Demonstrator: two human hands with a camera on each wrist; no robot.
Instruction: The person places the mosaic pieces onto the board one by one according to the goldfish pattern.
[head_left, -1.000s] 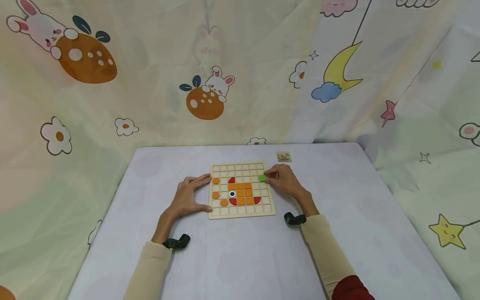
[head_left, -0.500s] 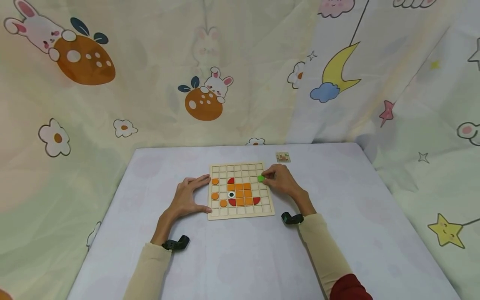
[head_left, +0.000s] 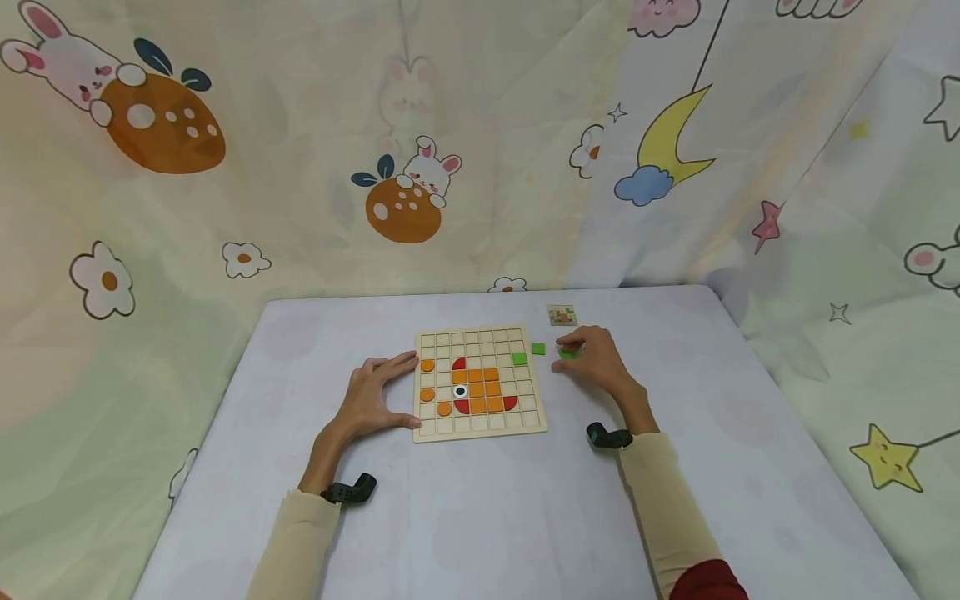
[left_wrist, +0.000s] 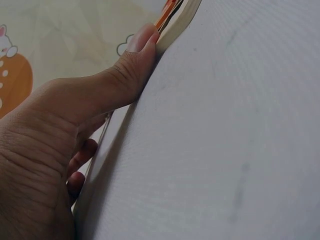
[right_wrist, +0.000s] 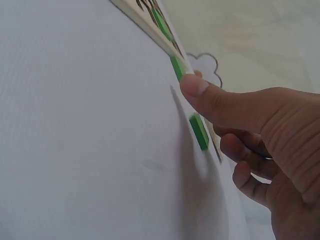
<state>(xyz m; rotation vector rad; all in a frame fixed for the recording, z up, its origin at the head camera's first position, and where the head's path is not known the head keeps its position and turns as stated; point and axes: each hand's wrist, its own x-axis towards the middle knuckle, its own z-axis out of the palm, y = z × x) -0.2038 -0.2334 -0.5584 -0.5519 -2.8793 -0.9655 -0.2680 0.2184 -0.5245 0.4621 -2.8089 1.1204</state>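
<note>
In the head view, a wooden grid board (head_left: 477,433) lies on the table. On it are orange squares (head_left: 480,390), red quarter-rounds (head_left: 510,402), a round eye piece (head_left: 461,391), three orange discs (head_left: 444,408) and one green square tile (head_left: 519,358). My left hand (head_left: 367,396) rests against the board's left edge, thumb and forefinger spread. My right hand (head_left: 600,362) is right of the board, thumb and forefinger apart around a second green tile (head_left: 567,353). A third green tile (head_left: 538,348) lies between hand and board. The right wrist view has my thumb (right_wrist: 215,97) above a tile (right_wrist: 199,131).
A small picture card (head_left: 562,315) lies behind my right hand, near the table's back edge. The white-covered table (head_left: 480,517) meets a cartoon-printed cloth (head_left: 300,167) at the back and sides.
The green tile that my right hand pinched now sits in a square near the board's right edge. That hand has moved right, off the board, uncovering a tile. My left hand stays put.
</note>
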